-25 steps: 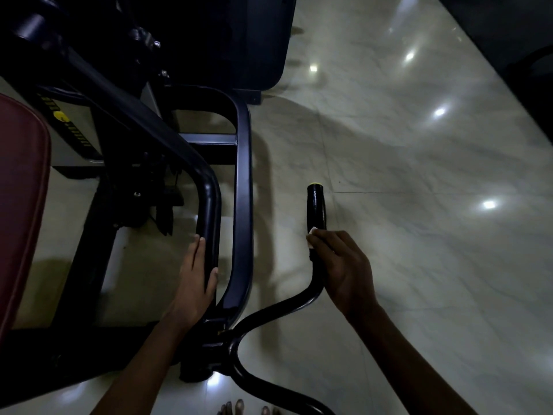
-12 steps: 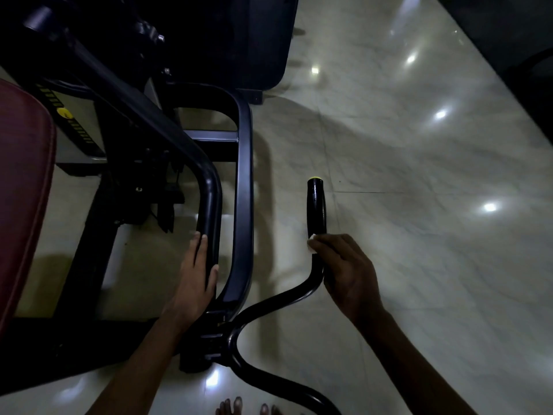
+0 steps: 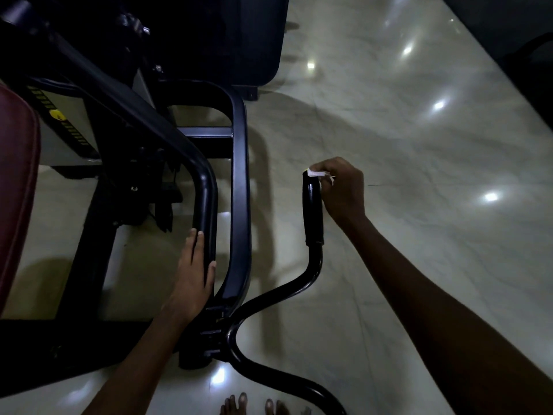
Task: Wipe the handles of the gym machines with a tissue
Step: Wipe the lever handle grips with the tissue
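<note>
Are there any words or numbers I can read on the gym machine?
No text here can be read.
Yellow round sticker on the pale panel of the machine: a mark too small and blurred to read.
Strip of yellow bars on the same panel: bars only, no legible numbers.
Handle, tissue, floor: no writing visible.

Bare forearms, no sleeves, left hand (image 3: 191, 274), right hand (image 3: 344, 190), bare toes (image 3: 254, 404)
</note>
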The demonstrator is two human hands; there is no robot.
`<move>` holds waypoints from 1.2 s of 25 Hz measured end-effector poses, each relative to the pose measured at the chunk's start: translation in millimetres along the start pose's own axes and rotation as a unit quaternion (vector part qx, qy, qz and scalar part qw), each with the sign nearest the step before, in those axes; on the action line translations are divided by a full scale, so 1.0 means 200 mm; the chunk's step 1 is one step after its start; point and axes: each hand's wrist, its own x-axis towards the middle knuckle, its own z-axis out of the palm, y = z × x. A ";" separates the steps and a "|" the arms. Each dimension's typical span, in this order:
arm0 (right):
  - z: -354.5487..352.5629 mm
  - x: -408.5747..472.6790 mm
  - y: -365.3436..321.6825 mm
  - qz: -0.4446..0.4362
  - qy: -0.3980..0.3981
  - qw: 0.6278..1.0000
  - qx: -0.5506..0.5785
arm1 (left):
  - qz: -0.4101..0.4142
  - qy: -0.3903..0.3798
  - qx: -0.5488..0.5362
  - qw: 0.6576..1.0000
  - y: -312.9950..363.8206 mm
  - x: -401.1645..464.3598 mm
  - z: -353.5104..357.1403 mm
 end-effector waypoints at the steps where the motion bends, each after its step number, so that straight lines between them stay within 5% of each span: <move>1: 0.00 -0.01 0.00 0.000 0.001 1.000 0.012 | 0.001 0.001 0.002 1.000 0.00 0.00 0.00; 18: -0.21 -0.54 -0.08 -0.130 -0.091 0.986 -0.052 | -0.016 -0.007 0.005 1.000 -0.01 0.01 0.01; 24: -0.16 -0.25 -0.09 -0.069 0.020 0.997 -0.016 | -0.007 -0.007 0.015 1.000 -0.01 0.00 0.02; 30: 0.00 -0.03 0.01 -0.025 0.003 1.000 -0.018 | -0.001 -0.007 0.007 1.000 0.00 -0.01 0.02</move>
